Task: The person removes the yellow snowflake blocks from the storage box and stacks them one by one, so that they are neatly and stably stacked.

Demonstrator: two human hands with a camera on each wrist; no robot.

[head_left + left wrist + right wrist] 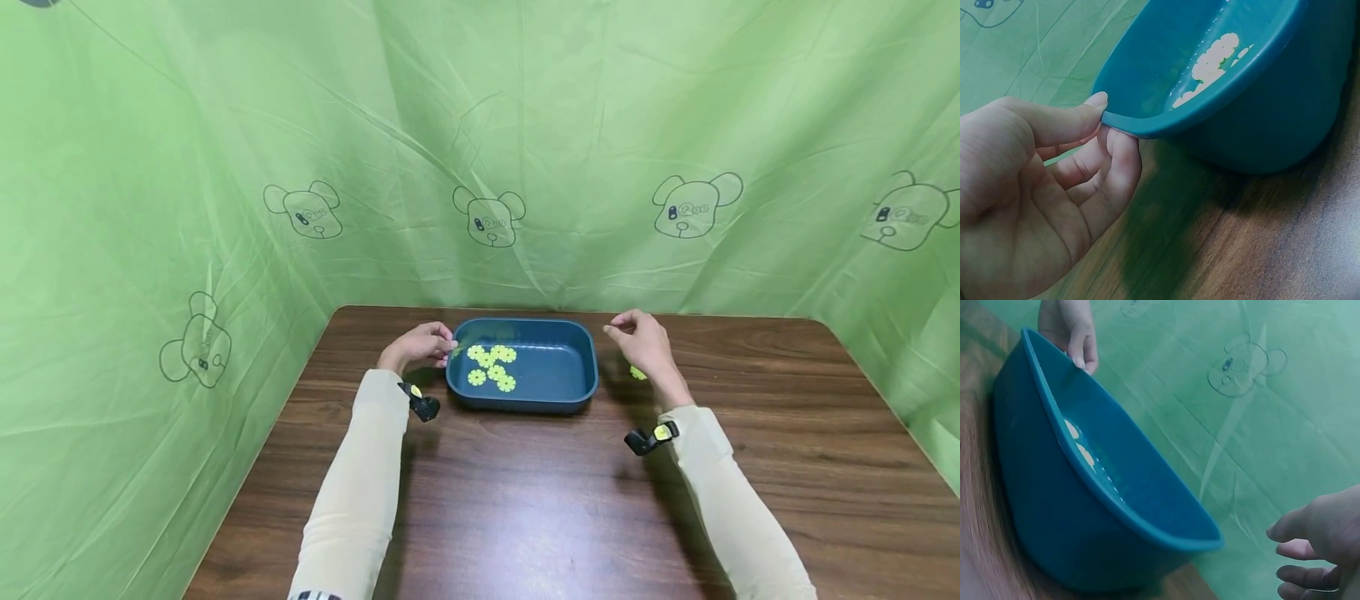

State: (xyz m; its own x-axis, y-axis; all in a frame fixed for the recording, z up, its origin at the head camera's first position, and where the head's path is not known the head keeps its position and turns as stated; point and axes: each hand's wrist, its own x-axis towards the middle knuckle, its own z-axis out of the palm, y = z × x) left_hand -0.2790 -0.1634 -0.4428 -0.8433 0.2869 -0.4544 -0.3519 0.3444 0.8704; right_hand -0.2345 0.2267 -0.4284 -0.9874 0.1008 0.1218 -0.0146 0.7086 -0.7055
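Note:
A dark blue rectangular basin [555, 367] with rounded corners stands on the table. Several yellow flower-shaped pieces [497, 372] lie together on the left part of its floor. My left hand [423, 343] pinches the basin's left rim, thumb on the inside and fingertips under the lip, as the left wrist view [1054, 162] of that hand shows. Off the right end of the basin, my right hand [641, 340] hovers with relaxed, slightly bent fingers and nothing between them. Partly hidden below its palm, one more yellow flower-shaped piece [637, 372] lies on the table.
The brown wood table [495, 517] reaches back to a green curtain [585, 150] printed with bear heads, which also hangs along the left and right sides. A small black camera is strapped to each wrist.

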